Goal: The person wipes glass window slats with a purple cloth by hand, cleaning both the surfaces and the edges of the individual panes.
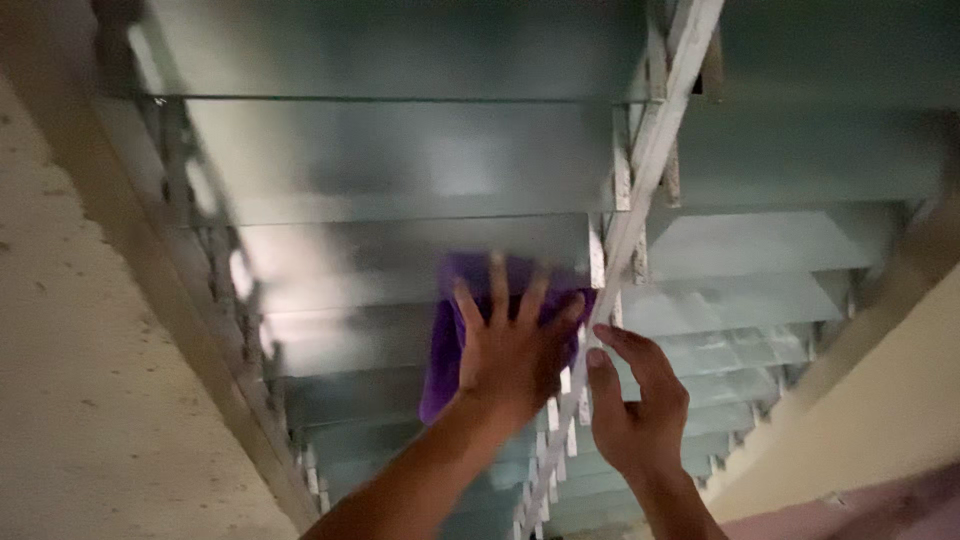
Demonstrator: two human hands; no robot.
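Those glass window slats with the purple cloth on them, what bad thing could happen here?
The left hand presses the purple cloth flat on a thin glass slat; pushing too hard might crack it. The right hand grips the white metal frame where slats meet, so fingers could perhaps get pinched or scraped on an edge.

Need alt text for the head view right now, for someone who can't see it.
The left hand presses a purple cloth flat against a glass louvre slat, while the right hand grips the white centre frame bar. A rough concrete wall flanks the window.
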